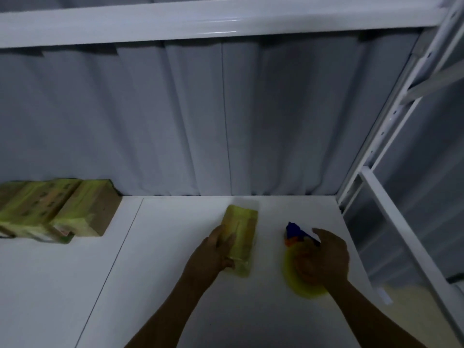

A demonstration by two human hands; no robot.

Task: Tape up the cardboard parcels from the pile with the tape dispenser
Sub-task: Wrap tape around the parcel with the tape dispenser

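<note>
parcel (242,237) held by left hand (213,254), dispenser (298,236) under right hand (324,259)

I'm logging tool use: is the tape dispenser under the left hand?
No, the left hand holds a parcel, while the tape dispenser sits under the right hand.

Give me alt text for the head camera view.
A person's left hand holds a small cardboard parcel on a white table while the right hand lies over a blue tape dispenser. More parcels are piled at far left.
</note>
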